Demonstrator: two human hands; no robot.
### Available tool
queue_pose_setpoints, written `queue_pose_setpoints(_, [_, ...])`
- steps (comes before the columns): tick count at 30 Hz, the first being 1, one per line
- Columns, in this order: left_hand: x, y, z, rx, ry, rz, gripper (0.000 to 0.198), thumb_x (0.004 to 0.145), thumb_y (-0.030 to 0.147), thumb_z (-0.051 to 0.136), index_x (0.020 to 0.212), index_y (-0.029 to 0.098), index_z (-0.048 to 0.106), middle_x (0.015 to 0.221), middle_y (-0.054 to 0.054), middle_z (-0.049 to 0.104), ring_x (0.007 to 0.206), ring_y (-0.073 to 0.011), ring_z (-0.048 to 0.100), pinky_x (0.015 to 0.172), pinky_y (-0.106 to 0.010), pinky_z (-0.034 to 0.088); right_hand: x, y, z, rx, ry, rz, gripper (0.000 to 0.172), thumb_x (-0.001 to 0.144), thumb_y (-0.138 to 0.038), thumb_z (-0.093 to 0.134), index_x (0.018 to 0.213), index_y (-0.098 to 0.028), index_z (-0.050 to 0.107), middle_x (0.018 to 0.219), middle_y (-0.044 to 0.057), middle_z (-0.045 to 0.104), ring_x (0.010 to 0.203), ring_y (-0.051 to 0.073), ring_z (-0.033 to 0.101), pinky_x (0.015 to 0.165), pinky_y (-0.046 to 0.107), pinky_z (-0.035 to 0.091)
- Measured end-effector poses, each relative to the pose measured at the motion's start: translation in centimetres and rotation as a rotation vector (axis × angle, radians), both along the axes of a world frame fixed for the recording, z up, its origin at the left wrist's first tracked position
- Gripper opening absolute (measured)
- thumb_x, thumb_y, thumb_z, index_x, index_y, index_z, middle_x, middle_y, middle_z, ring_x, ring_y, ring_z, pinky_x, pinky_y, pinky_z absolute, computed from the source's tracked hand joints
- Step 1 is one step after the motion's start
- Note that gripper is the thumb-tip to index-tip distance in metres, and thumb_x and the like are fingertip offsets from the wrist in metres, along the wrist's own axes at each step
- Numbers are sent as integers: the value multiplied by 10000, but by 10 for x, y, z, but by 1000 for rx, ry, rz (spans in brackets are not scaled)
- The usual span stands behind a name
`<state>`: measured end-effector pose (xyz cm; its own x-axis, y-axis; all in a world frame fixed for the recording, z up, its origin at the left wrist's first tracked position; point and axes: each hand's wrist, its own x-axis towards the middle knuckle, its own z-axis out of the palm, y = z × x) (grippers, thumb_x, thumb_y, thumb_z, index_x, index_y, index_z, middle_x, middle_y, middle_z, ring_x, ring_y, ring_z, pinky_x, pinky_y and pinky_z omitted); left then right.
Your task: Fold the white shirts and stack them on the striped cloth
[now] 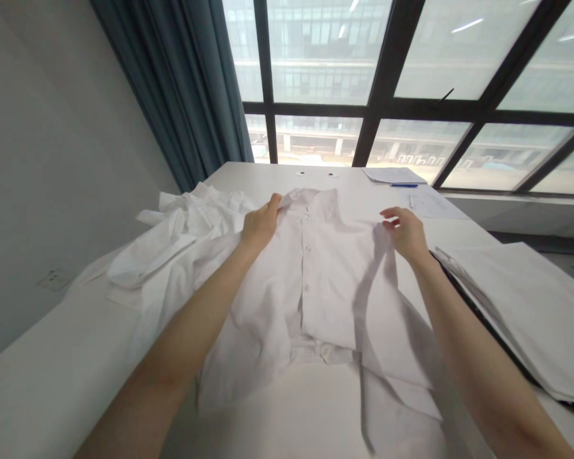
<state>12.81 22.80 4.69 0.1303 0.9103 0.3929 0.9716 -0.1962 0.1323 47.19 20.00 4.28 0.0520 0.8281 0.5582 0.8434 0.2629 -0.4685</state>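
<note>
White button shirt [316, 280] spread flat, frame centre, on table [38, 382]. Left hand [261, 224] pinches collar; right hand [406, 233] on shoulder fabric, fingers loosely apart. Crumpled cloth pile [172, 242] at left.

Left grip [261, 224] pinched; right grip [406, 233] seemingly half-open.
</note>
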Motion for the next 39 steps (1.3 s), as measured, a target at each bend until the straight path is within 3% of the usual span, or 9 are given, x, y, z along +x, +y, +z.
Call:
queue_pose_setpoints(3, [1, 24, -11, -106, 65, -13, 436, 1023, 380, 311, 1421, 200, 320, 1258, -146, 582, 962, -258, 646, 769, -306, 426, -23, 7, -20, -37, -75, 96, 322, 863, -198, 464, 1131, -139, 633, 1174, 198, 611, 1011, 303, 610, 928, 502, 444])
queue_pose_setpoints(5, [-1, 28, -24, -144, 96, -33, 519, 999, 365, 400, 1467, 182, 269, 1286, -171, 553, 1022, -275, 620, 818, -326, 427, -41, 2, -41, -118, -144, 237, 316, 864, -205, 508, 1150, -193, 640, 1181, 151, 638, 1084, 287, 604, 968, 466, 449])
queue_pose_setpoints(8, [-11, 20, -43, -158, 153, -57, 563, 974, 326, 457, 1479, 150, 284, 1274, -184, 555, 1143, -305, 546, 922, -375, 397, -63, -15, -75, -261, -232, 390, 374, 826, -280, 625, 1198, -243, 637, 1214, 105, 665, 1113, 278, 616, 974, 432, 474])
queue_pose_setpoints(13, [-41, -7, -55, -140, 257, -73, 459, 960, 273, 451, 1398, 139, 433, 1316, -192, 539, 1260, -312, 446, 1066, -446, 277, -61, -30, -104, -387, -301, 355, 486, 916, -423, 517, 1359, -224, 535, 1499, 152, 429, 1377, 427, 346, 1060, 657, 296])
queue_pose_setpoints(20, [-104, -62, -47, -4, 431, -77, 459, 926, 207, 424, 1378, 141, 476, 1333, -183, 545, 1312, -323, 412, 1110, -503, 215, -35, -35, -80, -435, -350, 372, 430, 923, -288, 481, 1331, -163, 537, 1442, 167, 495, 1360, 350, 401, 1076, 558, 335])
queue_pose_setpoints(27, [-170, -122, -54, 17, 405, 245, 474, 939, 358, 409, 1311, 84, 515, 1233, -199, 611, 1194, -318, 522, 1022, -452, 355, -36, -137, -41, -290, -450, 398, 309, 954, -354, 486, 1220, -223, 570, 1190, 114, 643, 1115, 286, 570, 911, 471, 441])
queue_pose_setpoints(33, [-175, -153, -65, 72, 402, 339, 463, 934, 439, 366, 1184, 115, 583, 1217, -194, 632, 1274, -322, 464, 1099, -560, 207, -45, -205, -43, -518, -408, 431, 305, 928, -296, 528, 1222, -214, 538, 1015, 94, 696, 899, 273, 639, 828, 449, 476])
queue_pose_setpoints(36, [-171, -172, -71, 119, 400, 263, 483, 918, 460, 368, 1164, 119, 605, 1136, -206, 665, 1280, -342, 471, 1103, -563, 207, -35, -212, -41, -621, -199, 450, 293, 977, -294, 415, 1255, -260, 504, 1058, 72, 699, 939, 241, 651, 819, 384, 505])
queue_pose_setpoints(39, [-173, -184, -70, 141, 443, 123, 390, 923, 291, 321, 1058, 165, 664, 1007, -160, 702, 1130, -310, 589, 1130, -544, 181, 1, -198, -27, -587, -9, 347, 314, 979, -436, 400, 1223, -286, 527, 983, 65, 709, 818, 226, 671, 682, 338, 527])
